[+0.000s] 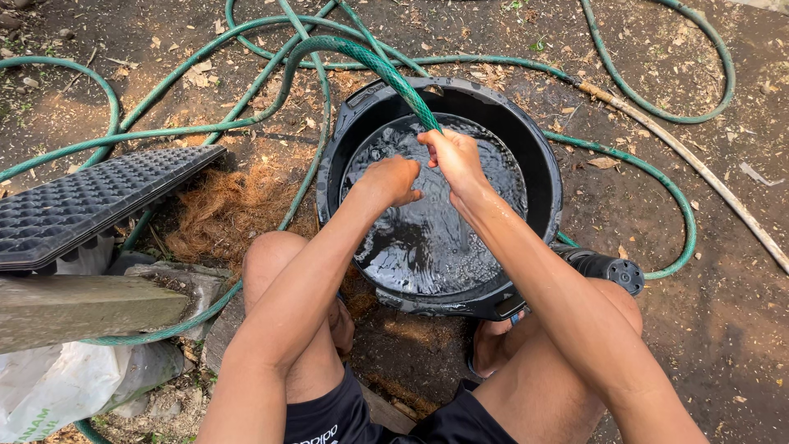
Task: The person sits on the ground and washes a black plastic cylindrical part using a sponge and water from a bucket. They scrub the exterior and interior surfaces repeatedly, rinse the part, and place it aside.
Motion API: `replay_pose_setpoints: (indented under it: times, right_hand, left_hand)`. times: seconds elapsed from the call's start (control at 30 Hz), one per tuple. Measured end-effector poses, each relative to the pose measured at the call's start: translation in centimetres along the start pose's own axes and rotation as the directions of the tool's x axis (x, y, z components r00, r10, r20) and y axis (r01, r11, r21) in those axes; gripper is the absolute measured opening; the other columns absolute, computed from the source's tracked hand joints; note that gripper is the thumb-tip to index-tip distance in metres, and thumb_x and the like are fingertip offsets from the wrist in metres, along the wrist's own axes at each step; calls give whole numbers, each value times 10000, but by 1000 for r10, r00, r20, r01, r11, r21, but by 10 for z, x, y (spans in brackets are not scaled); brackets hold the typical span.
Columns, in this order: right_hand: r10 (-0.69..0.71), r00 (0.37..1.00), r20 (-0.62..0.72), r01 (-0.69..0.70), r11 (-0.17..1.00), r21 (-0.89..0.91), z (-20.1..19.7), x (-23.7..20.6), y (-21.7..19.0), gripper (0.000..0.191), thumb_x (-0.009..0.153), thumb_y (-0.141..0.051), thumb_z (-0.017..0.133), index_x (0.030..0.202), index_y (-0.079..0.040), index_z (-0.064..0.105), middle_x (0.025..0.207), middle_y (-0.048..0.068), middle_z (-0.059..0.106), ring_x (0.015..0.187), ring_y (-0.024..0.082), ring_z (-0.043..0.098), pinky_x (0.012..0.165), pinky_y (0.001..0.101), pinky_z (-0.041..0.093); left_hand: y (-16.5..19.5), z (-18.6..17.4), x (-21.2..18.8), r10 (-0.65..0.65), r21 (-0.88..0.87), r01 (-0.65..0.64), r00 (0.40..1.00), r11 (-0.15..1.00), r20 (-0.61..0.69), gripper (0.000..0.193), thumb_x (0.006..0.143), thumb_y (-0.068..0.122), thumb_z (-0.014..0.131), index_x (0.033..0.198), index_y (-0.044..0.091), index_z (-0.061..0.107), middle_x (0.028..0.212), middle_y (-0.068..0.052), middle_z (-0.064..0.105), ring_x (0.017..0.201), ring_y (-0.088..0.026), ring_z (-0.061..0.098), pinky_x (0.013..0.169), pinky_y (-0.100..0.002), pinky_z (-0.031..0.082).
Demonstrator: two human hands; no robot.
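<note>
A black round bucket [542, 173] holds rippling water [427, 238] and stands on the dirt between my knees. My right hand [454, 156] is closed on the end of a green hose [374, 62] held over the water. The hose arches up from the ground behind the bucket. My left hand [393, 181] hovers just left of it over the water, fingers curled in a loose fist with nothing visible in them.
Loops of green hose [205, 127] sprawl over the leaf-strewn dirt. A black seedling tray [90, 201] rests on a plank [82, 308] at left, beside coconut fibre [226, 214] and a white bag [57, 386]. A black nozzle [608, 267] lies by my right knee.
</note>
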State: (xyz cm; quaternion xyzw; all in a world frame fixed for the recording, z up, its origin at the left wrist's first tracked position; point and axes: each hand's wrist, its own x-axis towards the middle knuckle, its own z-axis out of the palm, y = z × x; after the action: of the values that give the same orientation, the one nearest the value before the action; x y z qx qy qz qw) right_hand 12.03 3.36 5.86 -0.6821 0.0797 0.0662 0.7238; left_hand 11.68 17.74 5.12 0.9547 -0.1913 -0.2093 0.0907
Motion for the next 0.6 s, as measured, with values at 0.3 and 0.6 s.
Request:
replay_pose_setpoints:
  times: [0.3,0.6]
  right_hand:
    - [18,999,47,-22,996,90,2,-1,-5,269,888,-309,625,733,-92,597,704,9,569,670,121,512,667,296,452]
    - [79,994,79,-90,985,150,9,-3,-22,335,906,-395,574,763,-94,596,711,0,562,631,113,523,616,281,456]
  left_hand:
    - [-8,7,-1,26,-13,-27,998,1000,-65,479,866,405,793,1187,74,661,1200,-212,679,1148,-394,654,942,-501,537]
    - [0,10,17,259,-264,-261,965,928,-44,694,674,466,852,1127,-5,617,1059,-175,744,1017,-346,711,901,-408,566]
